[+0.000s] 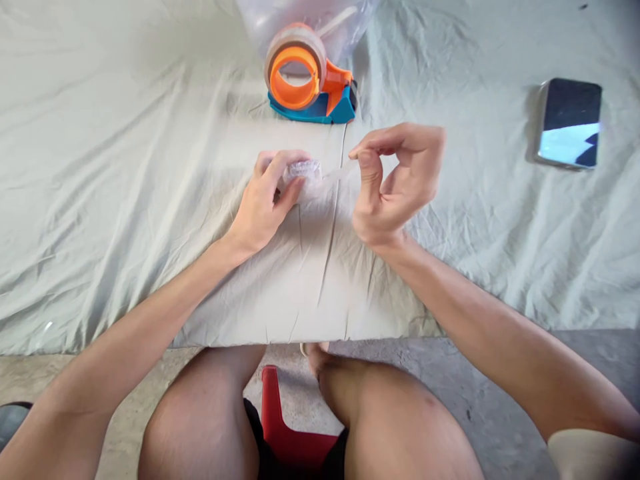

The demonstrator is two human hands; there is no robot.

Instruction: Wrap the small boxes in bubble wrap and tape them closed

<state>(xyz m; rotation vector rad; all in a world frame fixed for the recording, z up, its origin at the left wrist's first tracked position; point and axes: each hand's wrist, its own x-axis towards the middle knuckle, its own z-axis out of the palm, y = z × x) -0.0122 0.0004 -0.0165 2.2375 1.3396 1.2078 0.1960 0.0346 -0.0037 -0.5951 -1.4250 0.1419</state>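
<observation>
My left hand [270, 193] is closed around a small bundle in clear bubble wrap [306, 169], low over the cloth. From the bundle's right side a strip of clear tape [340, 175] runs up to my right hand [395, 177]. There my thumb and forefinger pinch its far end, with the other fingers curled. What lies inside the wrap cannot be made out. Just beyond the hands stands an orange and blue tape dispenser [336, 115] carrying a roll of clear tape [270, 57].
A grey-green cloth [150, 167] with creases covers the table, whose front edge lies close to my knees. Behind the dispenser sits a clear plastic bag [345, 33]. A phone [570, 123] rests at the right. Below, a red stool [295, 440] shows between my legs.
</observation>
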